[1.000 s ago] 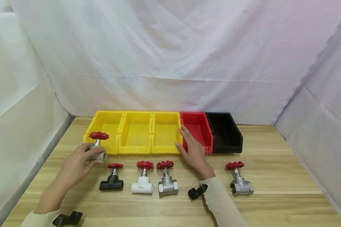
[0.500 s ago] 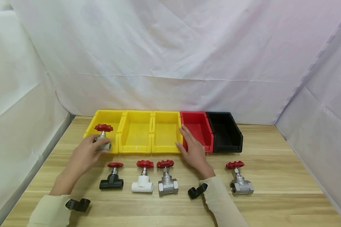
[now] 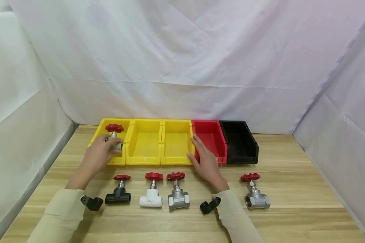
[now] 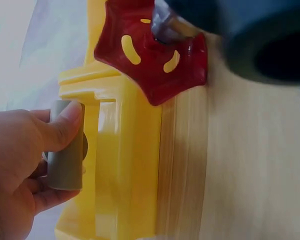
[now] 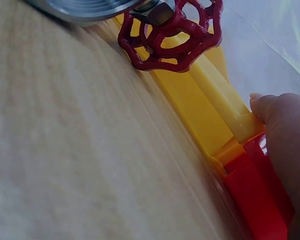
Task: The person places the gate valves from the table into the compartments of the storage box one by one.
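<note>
My left hand [image 3: 98,153] grips a valve [image 3: 118,146] with a grey tee body and a red handwheel, over the leftmost yellow bin [image 3: 92,138]. In the left wrist view, thumb and fingers pinch the grey body [image 4: 65,162] at the bin's mouth; the valve's handwheel is hidden there. My right hand [image 3: 207,164] rests where the third yellow bin [image 3: 177,160] meets the red bin [image 3: 222,148]. Its fingers are extended along that shared wall, with the thumb at the yellow bin's front corner. In the right wrist view the thumb [image 5: 265,107] touches the yellow edge.
In front of the bins stand a black valve [image 3: 118,196], a white valve [image 3: 151,199] and a metal valve [image 3: 178,199], all red-wheeled. Another metal valve [image 3: 257,199] is farther right. A middle yellow bin [image 3: 144,160] and a black bin [image 3: 246,158] complete the row.
My left hand has carried the grey valve forward and slightly right, from the front of the leftmost yellow bin to over its inside. My right hand has stayed in place.
</note>
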`<state>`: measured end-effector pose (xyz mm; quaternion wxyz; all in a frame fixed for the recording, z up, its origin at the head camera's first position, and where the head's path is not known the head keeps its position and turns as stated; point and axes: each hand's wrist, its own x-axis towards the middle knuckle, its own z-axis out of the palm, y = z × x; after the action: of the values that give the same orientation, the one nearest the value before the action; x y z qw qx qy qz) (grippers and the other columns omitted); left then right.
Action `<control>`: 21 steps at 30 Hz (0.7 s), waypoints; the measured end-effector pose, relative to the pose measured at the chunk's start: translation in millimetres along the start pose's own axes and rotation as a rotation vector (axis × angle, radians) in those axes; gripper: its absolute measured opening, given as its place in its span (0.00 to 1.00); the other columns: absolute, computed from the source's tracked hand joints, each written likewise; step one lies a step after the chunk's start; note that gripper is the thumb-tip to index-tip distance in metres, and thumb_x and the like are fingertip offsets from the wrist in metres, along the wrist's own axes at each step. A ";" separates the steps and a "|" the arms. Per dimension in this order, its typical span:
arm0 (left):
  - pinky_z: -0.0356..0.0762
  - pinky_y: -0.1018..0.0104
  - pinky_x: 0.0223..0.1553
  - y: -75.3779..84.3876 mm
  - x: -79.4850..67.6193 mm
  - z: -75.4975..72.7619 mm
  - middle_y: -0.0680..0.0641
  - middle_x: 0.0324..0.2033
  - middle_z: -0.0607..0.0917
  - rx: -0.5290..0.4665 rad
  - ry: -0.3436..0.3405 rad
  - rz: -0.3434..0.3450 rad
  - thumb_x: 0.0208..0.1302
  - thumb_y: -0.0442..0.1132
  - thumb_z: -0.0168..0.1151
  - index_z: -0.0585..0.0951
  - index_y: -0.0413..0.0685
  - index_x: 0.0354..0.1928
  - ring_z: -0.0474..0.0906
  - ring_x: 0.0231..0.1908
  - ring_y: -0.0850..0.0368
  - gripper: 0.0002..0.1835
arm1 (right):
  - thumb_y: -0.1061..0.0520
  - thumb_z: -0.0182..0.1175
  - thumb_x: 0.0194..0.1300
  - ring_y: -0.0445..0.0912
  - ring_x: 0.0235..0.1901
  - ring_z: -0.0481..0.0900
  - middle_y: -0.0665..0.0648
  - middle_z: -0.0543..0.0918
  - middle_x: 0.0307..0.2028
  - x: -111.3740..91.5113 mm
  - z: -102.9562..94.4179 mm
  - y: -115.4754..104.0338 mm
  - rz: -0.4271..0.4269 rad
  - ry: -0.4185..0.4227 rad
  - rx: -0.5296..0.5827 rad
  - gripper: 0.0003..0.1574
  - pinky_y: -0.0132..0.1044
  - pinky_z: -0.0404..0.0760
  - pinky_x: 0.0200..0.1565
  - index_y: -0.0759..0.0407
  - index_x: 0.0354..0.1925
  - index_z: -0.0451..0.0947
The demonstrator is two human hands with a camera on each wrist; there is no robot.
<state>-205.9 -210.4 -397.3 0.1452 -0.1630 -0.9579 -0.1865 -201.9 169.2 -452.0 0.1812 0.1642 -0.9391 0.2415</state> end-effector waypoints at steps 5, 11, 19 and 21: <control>0.71 0.40 0.44 -3.3 5.5 4.8 0.29 0.44 0.75 -0.024 -0.045 -0.049 0.54 0.32 0.71 0.81 0.40 0.50 0.70 0.43 0.35 0.20 | 0.43 0.62 0.63 0.51 0.52 0.76 0.43 0.52 0.73 -0.1 2.7 0.2 -0.010 -0.002 -0.002 0.46 0.53 0.77 0.44 0.42 0.73 0.53; 0.69 0.41 0.49 -5.1 12.7 7.5 0.32 0.44 0.75 -0.023 -0.146 -0.111 0.55 0.31 0.70 0.79 0.38 0.54 0.68 0.43 0.37 0.23 | 0.43 0.62 0.63 0.52 0.53 0.75 0.42 0.51 0.73 -0.1 4.2 0.7 -0.011 0.003 -0.004 0.46 0.54 0.76 0.44 0.43 0.73 0.54; 0.71 0.44 0.46 -9.4 21.4 12.4 0.33 0.44 0.77 -0.001 -0.228 -0.105 0.57 0.30 0.67 0.77 0.36 0.58 0.70 0.41 0.40 0.24 | 0.43 0.62 0.63 0.52 0.54 0.75 0.41 0.51 0.73 -0.2 3.3 2.4 -0.009 0.014 -0.007 0.45 0.54 0.76 0.45 0.43 0.73 0.55; 0.71 0.45 0.44 -10.5 22.0 13.7 0.33 0.44 0.78 0.004 -0.238 -0.097 0.57 0.31 0.67 0.77 0.36 0.58 0.70 0.40 0.40 0.25 | 0.43 0.63 0.63 0.52 0.53 0.75 0.40 0.51 0.73 -0.2 3.6 2.9 -0.009 0.016 -0.008 0.45 0.54 0.77 0.45 0.43 0.73 0.55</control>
<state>-232.7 -208.4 -405.2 0.0216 -0.1371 -0.9755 -0.1709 -203.9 169.8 -456.1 0.1906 0.1658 -0.9378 0.2382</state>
